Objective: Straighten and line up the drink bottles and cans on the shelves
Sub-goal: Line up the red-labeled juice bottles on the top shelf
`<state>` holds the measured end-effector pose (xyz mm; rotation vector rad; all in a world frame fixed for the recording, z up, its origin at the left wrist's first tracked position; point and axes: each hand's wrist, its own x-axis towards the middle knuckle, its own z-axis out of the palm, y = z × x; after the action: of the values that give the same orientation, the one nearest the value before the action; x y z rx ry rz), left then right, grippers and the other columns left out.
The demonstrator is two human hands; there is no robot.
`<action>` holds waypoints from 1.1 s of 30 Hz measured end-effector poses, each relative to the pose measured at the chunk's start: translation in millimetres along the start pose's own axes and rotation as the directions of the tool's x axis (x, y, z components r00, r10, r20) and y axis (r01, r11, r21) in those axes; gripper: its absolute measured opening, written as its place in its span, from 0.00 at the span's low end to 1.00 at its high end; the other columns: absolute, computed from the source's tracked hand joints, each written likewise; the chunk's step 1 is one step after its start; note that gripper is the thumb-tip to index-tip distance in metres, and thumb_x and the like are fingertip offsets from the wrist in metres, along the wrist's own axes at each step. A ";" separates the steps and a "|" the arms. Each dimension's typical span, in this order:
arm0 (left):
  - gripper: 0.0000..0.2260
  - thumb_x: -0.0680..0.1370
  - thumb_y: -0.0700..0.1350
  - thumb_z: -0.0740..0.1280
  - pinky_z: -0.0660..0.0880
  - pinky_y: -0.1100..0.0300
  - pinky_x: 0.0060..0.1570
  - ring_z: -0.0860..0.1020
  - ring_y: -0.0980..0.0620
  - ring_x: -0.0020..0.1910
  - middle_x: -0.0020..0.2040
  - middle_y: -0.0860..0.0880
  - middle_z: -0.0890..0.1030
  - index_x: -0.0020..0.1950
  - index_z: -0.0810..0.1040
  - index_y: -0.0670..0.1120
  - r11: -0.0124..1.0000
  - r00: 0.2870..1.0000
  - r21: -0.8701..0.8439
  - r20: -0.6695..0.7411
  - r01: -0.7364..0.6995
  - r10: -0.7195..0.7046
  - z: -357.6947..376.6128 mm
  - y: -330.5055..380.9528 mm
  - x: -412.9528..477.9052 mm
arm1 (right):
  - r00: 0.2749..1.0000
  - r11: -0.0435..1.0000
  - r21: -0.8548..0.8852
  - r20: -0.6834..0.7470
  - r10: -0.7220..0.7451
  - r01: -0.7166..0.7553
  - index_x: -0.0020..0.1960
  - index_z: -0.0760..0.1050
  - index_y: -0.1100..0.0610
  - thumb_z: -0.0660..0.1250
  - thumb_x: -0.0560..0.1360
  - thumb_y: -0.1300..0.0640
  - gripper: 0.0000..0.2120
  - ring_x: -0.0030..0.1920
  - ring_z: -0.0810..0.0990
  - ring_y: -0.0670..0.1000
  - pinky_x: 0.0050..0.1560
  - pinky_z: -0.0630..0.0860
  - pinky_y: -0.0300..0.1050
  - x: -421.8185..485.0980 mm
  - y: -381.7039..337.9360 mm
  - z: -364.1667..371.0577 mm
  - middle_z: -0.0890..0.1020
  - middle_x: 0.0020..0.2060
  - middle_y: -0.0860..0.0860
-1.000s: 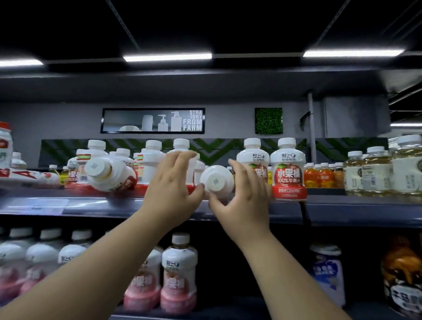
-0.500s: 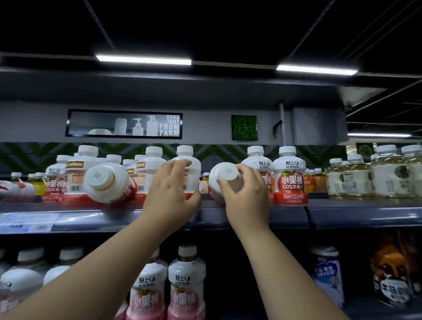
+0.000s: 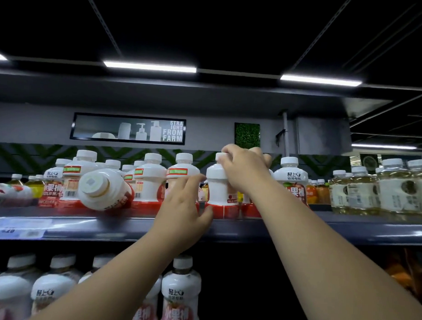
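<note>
Gripping 1 upright bottle (image 3: 218, 191) at the shelf edge (image 3: 298, 232): right hand (image 3: 243, 170) on cap (image 3: 221, 156), left hand (image 3: 186, 211) at base.

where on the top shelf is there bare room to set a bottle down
The clearest bare patch is the shelf front between the red-labelled bottle right of the right hand and the pale yellow bottles; small orange bottles stand behind it. Left of the held bottle it is crowded: upright bottles packed, a tipped bottle lying in front.

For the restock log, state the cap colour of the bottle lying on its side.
White; the tipped bottle's cap faces the camera in the head view.
</note>
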<state>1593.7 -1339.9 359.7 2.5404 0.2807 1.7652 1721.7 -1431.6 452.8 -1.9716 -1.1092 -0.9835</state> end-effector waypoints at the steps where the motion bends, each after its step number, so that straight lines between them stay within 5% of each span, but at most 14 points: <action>1: 0.28 0.75 0.48 0.70 0.70 0.57 0.60 0.71 0.53 0.60 0.66 0.53 0.69 0.72 0.64 0.53 1.000 1.000 -0.014 0.023 0.012 -0.012 4.0 4.4 -0.2 | 1.000 0.999 0.021 -0.012 -0.029 0.029 0.66 0.72 0.44 0.52 0.81 0.43 0.18 0.65 0.67 0.57 0.58 0.60 0.55 -4.5 5.5 1.5 0.80 0.58 0.50; 3: 0.29 0.76 0.49 0.69 0.71 0.55 0.62 0.71 0.52 0.63 0.68 0.52 0.68 0.74 0.61 0.54 0.998 0.997 -0.034 0.055 0.049 -0.047 10.9 13.6 1.5 | 0.995 0.993 0.079 -0.053 -0.086 0.090 0.71 0.70 0.44 0.56 0.81 0.42 0.20 0.68 0.66 0.55 0.63 0.60 0.54 -17.7 18.2 2.0 0.77 0.65 0.47; 7: 0.32 0.77 0.48 0.66 0.66 0.53 0.66 0.67 0.47 0.69 0.74 0.49 0.65 0.77 0.55 0.50 0.992 0.991 -0.004 0.038 0.125 -0.125 26.1 32.8 8.9 | 0.956 0.971 0.125 -0.240 -0.169 0.203 0.68 0.74 0.48 0.63 0.76 0.42 0.22 0.66 0.70 0.53 0.65 0.63 0.51 -51.4 58.7 6.4 0.77 0.64 0.47; 14: 0.36 0.76 0.49 0.70 0.68 0.51 0.63 0.67 0.45 0.68 0.70 0.45 0.66 0.77 0.52 0.51 0.955 0.956 0.050 -0.030 0.293 -0.292 46.4 50.5 22.5 | 0.935 0.991 0.106 -0.353 -0.041 0.083 0.69 0.70 0.52 0.74 0.71 0.48 0.29 0.67 0.68 0.57 0.67 0.65 0.57 -88.5 122.8 18.1 0.72 0.67 0.54; 18: 0.36 0.76 0.54 0.68 0.67 0.49 0.64 0.67 0.43 0.68 0.70 0.43 0.67 0.77 0.51 0.49 0.940 0.941 0.053 -0.047 0.338 -0.336 53.8 51.2 23.0 | 0.955 0.975 0.207 -0.264 0.136 -0.082 0.75 0.56 0.49 0.72 0.73 0.42 0.39 0.70 0.64 0.57 0.66 0.70 0.57 -93.0 129.8 21.7 0.60 0.73 0.54; 22: 0.33 0.78 0.51 0.64 0.68 0.52 0.49 0.73 0.41 0.60 0.65 0.42 0.73 0.76 0.49 0.48 0.926 0.932 0.105 -0.009 0.361 -0.362 58.0 50.9 26.4 | 0.966 0.979 0.167 -0.213 0.148 -0.113 0.77 0.49 0.49 0.67 0.75 0.40 0.40 0.68 0.68 0.59 0.63 0.74 0.56 -90.8 129.0 20.1 0.58 0.75 0.55; 25: 0.42 0.75 0.62 0.68 0.71 0.47 0.58 0.71 0.40 0.66 0.68 0.41 0.71 0.77 0.48 0.47 0.912 0.923 0.152 -0.015 0.382 -0.384 55.5 51.6 27.5 | 0.966 0.980 0.087 -0.172 0.194 -0.181 0.77 0.45 0.48 0.63 0.76 0.39 0.39 0.71 0.66 0.60 0.74 0.60 0.64 -88.7 130.0 18.2 0.59 0.75 0.56; 28: 0.39 0.79 0.60 0.61 0.70 0.47 0.61 0.73 0.40 0.65 0.68 0.40 0.73 0.79 0.43 0.47 0.905 0.921 0.215 0.052 0.368 -0.386 54.7 53.2 27.4 | 0.963 0.971 0.057 -0.131 0.237 -0.232 0.79 0.40 0.48 0.60 0.77 0.38 0.40 0.71 0.68 0.58 0.76 0.47 0.65 -88.4 132.8 17.0 0.65 0.74 0.56; 33: 0.45 0.71 0.65 0.71 0.72 0.48 0.57 0.74 0.41 0.64 0.67 0.43 0.74 0.76 0.51 0.45 0.906 0.922 0.183 -0.007 0.382 -0.388 49.5 52.9 26.2 | 0.957 0.943 0.233 -0.109 0.267 -0.236 0.78 0.44 0.49 0.67 0.77 0.46 0.41 0.66 0.73 0.57 0.70 0.63 0.58 -87.9 135.6 6.1 0.72 0.70 0.55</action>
<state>1655.5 -1383.9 373.5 2.3978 0.9131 1.6095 1812.7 -1518.0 350.8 -1.7844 -0.8242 -0.8121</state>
